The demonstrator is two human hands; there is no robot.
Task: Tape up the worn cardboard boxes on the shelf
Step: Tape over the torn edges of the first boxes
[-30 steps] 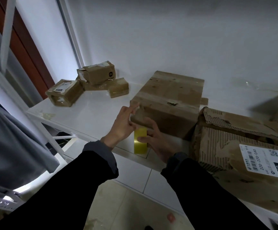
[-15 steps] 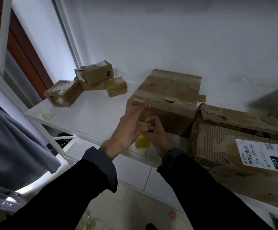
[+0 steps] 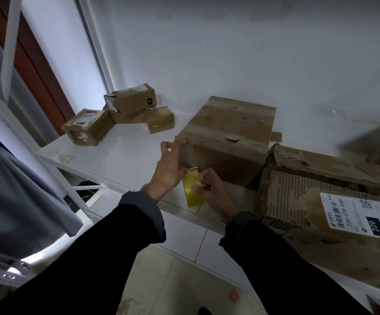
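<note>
The right hand [image 3: 211,189] holds the yellow tape roll [image 3: 192,189]. The left hand [image 3: 169,168] pinches the tape end beside the big box [image 3: 227,137] on the shelf [image 3: 120,155].

Left hand [image 3: 168,169] fingers raised, right hand [image 3: 211,189] grip pinched, wrists close.

Both hands meet at the shelf [image 3: 120,155] edge. The right hand [image 3: 214,192] grips a yellow tape roll [image 3: 192,189]; the left hand [image 3: 168,169] pinches its loose end, fingertips just beside the worn box [image 3: 227,135] corner.
</note>
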